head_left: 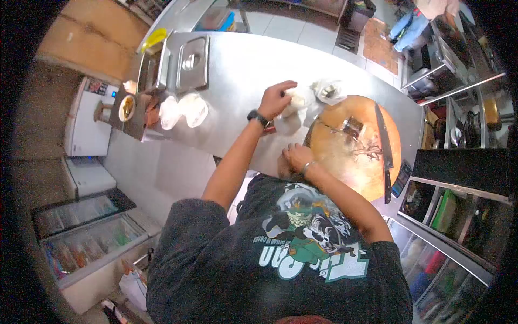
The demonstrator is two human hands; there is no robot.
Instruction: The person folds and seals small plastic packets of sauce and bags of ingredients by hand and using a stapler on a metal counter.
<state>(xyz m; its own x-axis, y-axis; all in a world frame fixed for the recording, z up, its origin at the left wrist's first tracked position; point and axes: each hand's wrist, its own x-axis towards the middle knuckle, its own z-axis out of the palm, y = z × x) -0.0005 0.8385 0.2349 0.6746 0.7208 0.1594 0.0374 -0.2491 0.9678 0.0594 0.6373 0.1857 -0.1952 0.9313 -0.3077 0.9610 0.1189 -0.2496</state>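
My left hand [276,101], with a dark watch on its wrist, reaches over the steel table. Its fingers and thumb curve against a pale, cup-like thing [297,101], washed out by glare. Close to my body, my right hand [298,157] rests at the table's near edge, fingers loosely bent and nothing visible in them. Beside it lies a round wooden chopping board [337,156]. On the board are a small dark packet [353,127], dark scraps [369,152] and a long cleaver-like knife [384,137]. A clear plastic bag [329,92] sits beyond the board.
Two white bowl-like containers [192,110] stand on the left of the table. Behind them are a steel lid [192,62] and a deep steel pan [152,70]. A phone-like device [401,179] lies by the board's right edge. Another person [418,24] stands at far right.
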